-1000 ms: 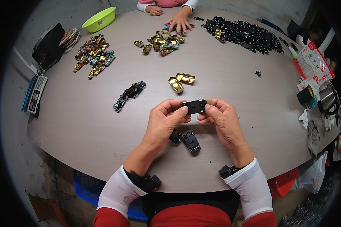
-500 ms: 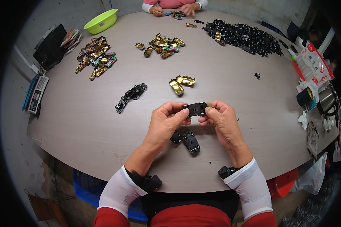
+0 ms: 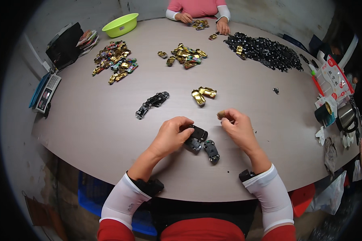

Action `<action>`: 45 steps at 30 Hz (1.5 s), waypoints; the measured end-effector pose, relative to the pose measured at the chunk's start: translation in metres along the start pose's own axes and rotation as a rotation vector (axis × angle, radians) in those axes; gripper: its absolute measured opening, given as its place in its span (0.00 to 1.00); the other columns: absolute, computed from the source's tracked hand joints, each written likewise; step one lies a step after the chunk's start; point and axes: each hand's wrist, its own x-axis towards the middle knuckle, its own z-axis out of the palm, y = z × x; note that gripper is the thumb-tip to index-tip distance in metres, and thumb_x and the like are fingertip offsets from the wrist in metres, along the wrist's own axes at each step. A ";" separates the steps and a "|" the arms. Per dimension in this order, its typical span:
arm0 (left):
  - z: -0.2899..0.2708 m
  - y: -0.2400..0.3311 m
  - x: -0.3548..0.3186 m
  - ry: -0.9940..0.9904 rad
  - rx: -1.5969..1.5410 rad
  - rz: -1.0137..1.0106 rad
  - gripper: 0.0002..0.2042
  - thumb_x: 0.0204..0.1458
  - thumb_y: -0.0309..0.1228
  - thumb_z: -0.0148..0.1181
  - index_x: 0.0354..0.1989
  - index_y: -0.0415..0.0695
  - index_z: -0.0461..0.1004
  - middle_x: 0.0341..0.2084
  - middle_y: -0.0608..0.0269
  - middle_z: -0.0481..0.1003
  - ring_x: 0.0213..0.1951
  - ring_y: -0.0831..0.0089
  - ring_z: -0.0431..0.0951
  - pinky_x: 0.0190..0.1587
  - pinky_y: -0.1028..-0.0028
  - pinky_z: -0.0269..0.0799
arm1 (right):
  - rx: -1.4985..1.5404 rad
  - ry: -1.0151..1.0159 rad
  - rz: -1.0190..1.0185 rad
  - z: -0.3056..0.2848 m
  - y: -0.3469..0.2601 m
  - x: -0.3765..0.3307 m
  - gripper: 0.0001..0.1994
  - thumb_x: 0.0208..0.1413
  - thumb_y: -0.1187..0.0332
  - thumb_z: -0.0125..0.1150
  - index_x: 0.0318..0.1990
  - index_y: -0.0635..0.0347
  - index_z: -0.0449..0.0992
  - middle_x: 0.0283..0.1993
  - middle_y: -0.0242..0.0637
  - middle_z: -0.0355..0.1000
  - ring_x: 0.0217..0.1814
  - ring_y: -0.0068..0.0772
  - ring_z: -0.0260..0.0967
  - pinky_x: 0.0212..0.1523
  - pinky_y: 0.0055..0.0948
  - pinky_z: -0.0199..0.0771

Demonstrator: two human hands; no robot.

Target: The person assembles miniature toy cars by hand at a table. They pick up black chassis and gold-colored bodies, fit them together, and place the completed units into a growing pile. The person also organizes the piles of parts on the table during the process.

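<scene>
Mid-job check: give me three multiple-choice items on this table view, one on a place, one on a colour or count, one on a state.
1. Where is the green bowl?
A. far left of the table
B. near right edge
C. under the left hand

2. How many gold car shells lie just beyond the hands?
A. two
B. five
C. none

3. What does the left hand do?
A. lies flat and empty
B. holds a black chassis
C. lifts the bowl

Answers: 1 A, it sits at the far left rim; 2 A, a pair lies side by side; 3 B, its fingers pinch the black piece, while the right hand holds a small tan part.
</scene>
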 end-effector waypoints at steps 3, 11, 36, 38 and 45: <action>-0.011 -0.009 -0.001 0.091 0.105 0.099 0.11 0.50 0.28 0.62 0.41 0.37 0.77 0.34 0.56 0.77 0.33 0.69 0.76 0.37 0.73 0.72 | -0.343 0.059 -0.303 0.016 -0.003 0.024 0.10 0.49 0.74 0.57 0.40 0.66 0.73 0.39 0.41 0.73 0.40 0.39 0.71 0.43 0.34 0.73; -0.085 -0.056 0.001 0.498 0.635 0.090 0.16 0.48 0.28 0.62 0.46 0.38 0.74 0.42 0.52 0.72 0.46 0.54 0.69 0.49 0.61 0.67 | -0.749 0.090 -0.577 0.056 0.012 0.076 0.13 0.47 0.73 0.60 0.41 0.63 0.71 0.43 0.43 0.69 0.49 0.45 0.67 0.49 0.38 0.70; -0.031 0.009 0.034 -0.115 -0.617 -0.317 0.18 0.48 0.30 0.67 0.46 0.45 0.70 0.36 0.71 0.72 0.40 0.79 0.72 0.39 0.75 0.72 | -0.567 -0.056 -0.456 -0.003 0.016 0.008 0.15 0.41 0.81 0.57 0.40 0.62 0.77 0.41 0.40 0.68 0.48 0.41 0.64 0.51 0.35 0.67; -0.018 0.015 0.036 -0.131 -0.689 -0.315 0.19 0.50 0.31 0.66 0.50 0.43 0.70 0.37 0.71 0.71 0.41 0.80 0.72 0.41 0.72 0.74 | -0.613 0.016 -0.550 -0.006 0.020 0.009 0.16 0.41 0.82 0.57 0.41 0.62 0.76 0.44 0.39 0.69 0.51 0.41 0.64 0.51 0.34 0.67; 0.012 0.002 0.046 -0.112 -0.814 -0.310 0.17 0.55 0.30 0.61 0.51 0.40 0.68 0.38 0.69 0.70 0.41 0.80 0.72 0.43 0.72 0.76 | -0.469 0.232 -0.140 -0.010 0.023 0.008 0.11 0.50 0.71 0.60 0.41 0.62 0.75 0.42 0.42 0.72 0.44 0.44 0.71 0.42 0.38 0.72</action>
